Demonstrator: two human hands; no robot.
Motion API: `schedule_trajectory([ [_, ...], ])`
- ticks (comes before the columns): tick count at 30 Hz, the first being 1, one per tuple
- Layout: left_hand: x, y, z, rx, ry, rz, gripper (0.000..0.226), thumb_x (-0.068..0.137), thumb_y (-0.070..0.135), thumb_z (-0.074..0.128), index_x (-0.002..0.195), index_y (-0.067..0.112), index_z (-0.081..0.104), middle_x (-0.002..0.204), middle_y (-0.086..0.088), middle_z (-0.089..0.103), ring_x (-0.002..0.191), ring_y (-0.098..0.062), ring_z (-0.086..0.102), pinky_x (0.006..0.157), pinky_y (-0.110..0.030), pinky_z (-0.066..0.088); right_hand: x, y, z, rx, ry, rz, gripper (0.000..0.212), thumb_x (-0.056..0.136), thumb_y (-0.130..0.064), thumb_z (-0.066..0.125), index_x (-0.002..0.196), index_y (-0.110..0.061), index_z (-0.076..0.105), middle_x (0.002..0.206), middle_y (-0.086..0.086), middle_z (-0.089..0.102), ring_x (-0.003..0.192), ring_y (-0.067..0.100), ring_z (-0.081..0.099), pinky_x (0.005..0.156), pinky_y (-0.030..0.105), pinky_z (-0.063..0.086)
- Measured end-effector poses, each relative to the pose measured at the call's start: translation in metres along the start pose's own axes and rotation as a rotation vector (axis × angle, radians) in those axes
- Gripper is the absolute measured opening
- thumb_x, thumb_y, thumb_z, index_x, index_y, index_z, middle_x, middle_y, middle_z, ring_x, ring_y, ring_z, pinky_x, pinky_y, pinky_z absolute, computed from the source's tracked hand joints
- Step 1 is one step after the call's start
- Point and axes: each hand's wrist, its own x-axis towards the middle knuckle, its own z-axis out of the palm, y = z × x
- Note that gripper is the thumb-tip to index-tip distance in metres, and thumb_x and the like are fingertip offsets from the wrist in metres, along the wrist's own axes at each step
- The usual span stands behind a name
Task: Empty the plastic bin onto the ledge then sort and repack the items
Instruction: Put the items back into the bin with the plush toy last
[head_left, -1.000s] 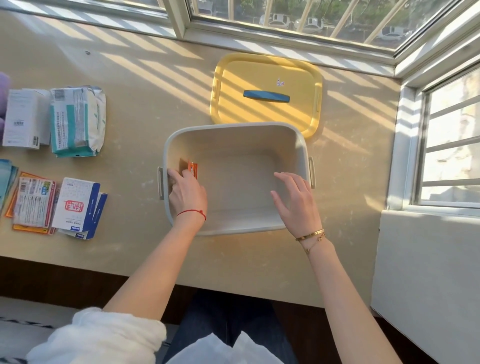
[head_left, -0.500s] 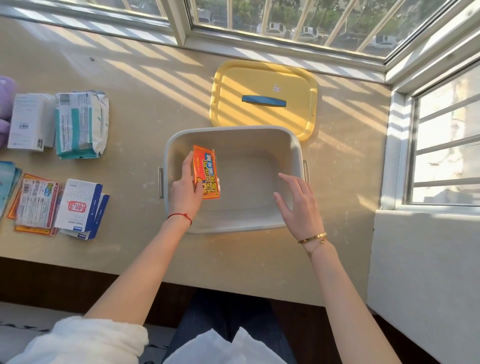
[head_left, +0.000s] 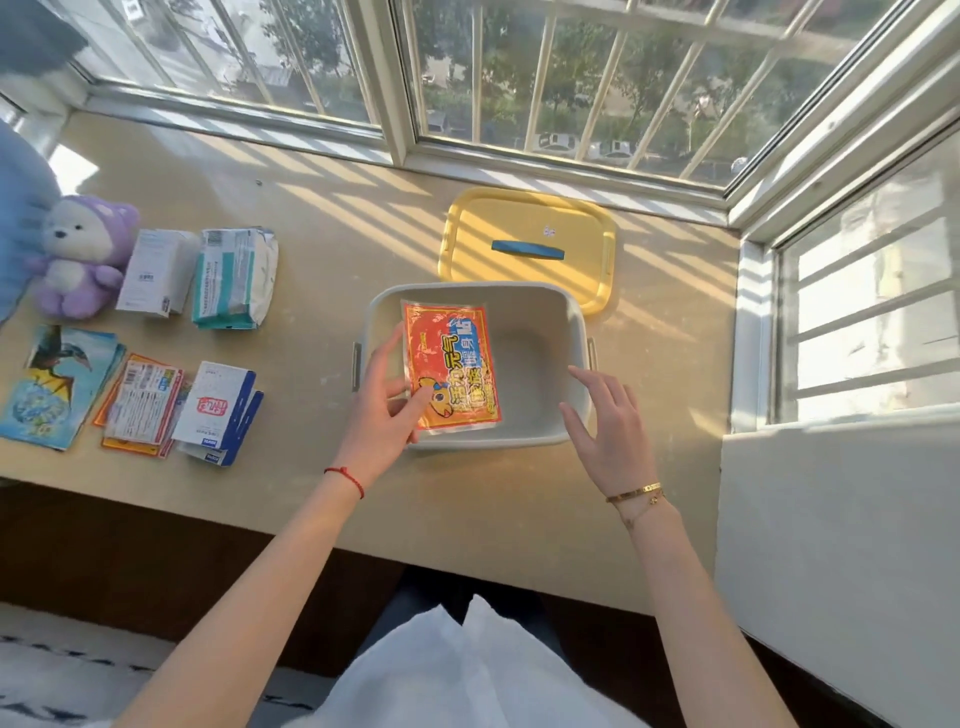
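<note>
The left hand (head_left: 382, 410) pinches an orange packet (head_left: 451, 366) by its lower-left corner, thumb on its face, holding it flat above the open plastic bin (head_left: 574, 332), probably to read it. The right hand (head_left: 605, 426) hovers relaxed and empty beside the packet. Sorted items lie left of the grip on the ledge (head_left: 332, 249).

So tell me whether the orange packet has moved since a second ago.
Yes. The orange packet, held by the left hand, has risen from the bin's left inner wall to above its opening.

The orange plastic sachet (head_left: 451, 367) carries large yellow and white Chinese characters and a cartoon fish. The white-and-blue cardboard box (head_left: 215, 405) bears a red seal-like mark; its small print is illegible.
</note>
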Motion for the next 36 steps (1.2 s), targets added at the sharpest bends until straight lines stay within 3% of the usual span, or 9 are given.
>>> schedule_trajectory([
  [2,-0.020,0.001,-0.006,-0.012,0.015,-0.011,0.065,0.095,0.015,0.059,0.143,0.045,0.026,0.110,0.002,0.069,0.071,-0.010,0.071,0.044,-0.019,0.045,-0.010,-0.006,-0.006,0.005,0.002,-0.020,0.040,0.092,-0.018,0.062,0.131,-0.013,0.055,0.121,0.004,0.060,0.110,0.019,0.048,0.095,0.022,0.037],
  [10,-0.107,-0.008,-0.056,-0.056,0.144,0.016,0.069,0.093,0.023,0.063,0.147,0.041,0.024,0.104,0.000,0.074,0.071,-0.014,0.069,0.050,-0.029,0.047,-0.041,-0.043,-0.014,0.007,-0.031,-0.153,0.040,0.091,-0.018,0.063,0.130,-0.012,0.056,0.120,0.005,0.060,0.111,0.022,0.051,0.098,0.022,0.035],
  [14,-0.153,-0.020,-0.093,-0.139,0.185,0.008,0.070,0.091,0.025,0.063,0.147,0.042,0.024,0.108,-0.003,0.073,0.078,-0.027,0.068,0.057,-0.034,0.049,-0.051,-0.076,-0.008,0.020,-0.058,-0.249,0.039,0.089,-0.013,0.065,0.127,-0.009,0.057,0.117,0.007,0.061,0.112,0.026,0.053,0.098,0.022,0.035],
  [18,-0.187,-0.040,-0.133,-0.217,0.252,0.003,0.058,0.093,0.016,0.060,0.141,0.035,0.033,0.109,-0.005,0.073,0.068,-0.011,0.066,0.051,-0.027,0.048,-0.062,-0.112,0.012,-0.006,-0.103,-0.323,0.038,0.089,-0.013,0.067,0.126,-0.011,0.059,0.116,0.006,0.062,0.111,0.024,0.052,0.099,0.027,0.038],
  [20,-0.200,-0.055,-0.157,-0.215,0.307,-0.008,0.054,0.094,0.018,0.060,0.141,0.026,0.035,0.111,-0.005,0.072,0.070,-0.010,0.068,0.050,-0.026,0.050,-0.065,-0.132,0.029,-0.021,-0.123,-0.358,0.038,0.088,-0.013,0.067,0.125,-0.011,0.059,0.115,0.007,0.062,0.110,0.026,0.053,0.098,0.033,0.042],
  [25,-0.225,-0.094,-0.242,-0.229,0.401,-0.016,0.051,0.094,0.019,0.059,0.140,0.020,0.036,0.111,-0.001,0.072,0.088,-0.021,0.072,0.055,-0.023,0.055,-0.076,-0.201,0.084,-0.044,-0.154,-0.408,0.037,0.089,-0.012,0.066,0.125,-0.010,0.059,0.115,0.009,0.061,0.110,0.027,0.053,0.098,0.035,0.041],
  [30,-0.244,-0.126,-0.352,-0.255,0.420,0.024,0.042,0.095,0.008,0.056,0.133,0.020,0.043,0.109,-0.003,0.073,0.099,-0.017,0.071,0.079,-0.026,0.058,-0.088,-0.289,0.150,-0.027,-0.163,-0.416,0.037,0.089,-0.013,0.067,0.125,-0.010,0.058,0.115,0.009,0.061,0.109,0.029,0.053,0.098,0.039,0.043],
  [36,-0.243,-0.148,-0.465,-0.197,0.345,0.005,0.041,0.098,0.007,0.052,0.134,0.021,0.042,0.112,-0.001,0.071,0.100,-0.014,0.070,0.079,-0.023,0.057,-0.106,-0.376,0.212,-0.019,-0.137,-0.367,0.037,0.089,-0.014,0.067,0.125,-0.011,0.059,0.117,0.008,0.062,0.110,0.027,0.053,0.097,0.035,0.043],
])
